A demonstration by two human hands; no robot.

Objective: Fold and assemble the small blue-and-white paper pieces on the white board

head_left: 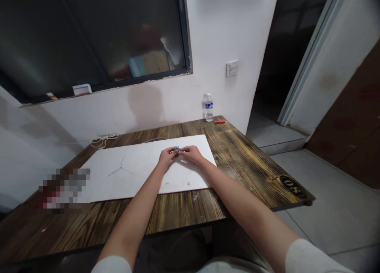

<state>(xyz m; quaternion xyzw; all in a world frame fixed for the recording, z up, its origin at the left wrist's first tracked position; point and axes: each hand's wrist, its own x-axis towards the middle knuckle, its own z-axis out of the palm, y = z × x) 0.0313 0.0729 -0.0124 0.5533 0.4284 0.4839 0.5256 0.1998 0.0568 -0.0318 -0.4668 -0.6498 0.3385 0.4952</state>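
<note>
Over the right part of a white board, my two hands meet at a small blue-grey object, too small to name. My left hand pinches it from the left side. From the right, my right hand has thumb and fingers closed on it too. On the board's left half, thin dark lines branch out from one point; I cannot tell whether they are drawn or are thin wires. Two tiny dark bits lie near the board's front edge.
The board lies on a dark wooden table. At the back stand a water bottle and a red stick-like object. A coiled pale cord lies at back left. A blurred-out patch covers the board's left end.
</note>
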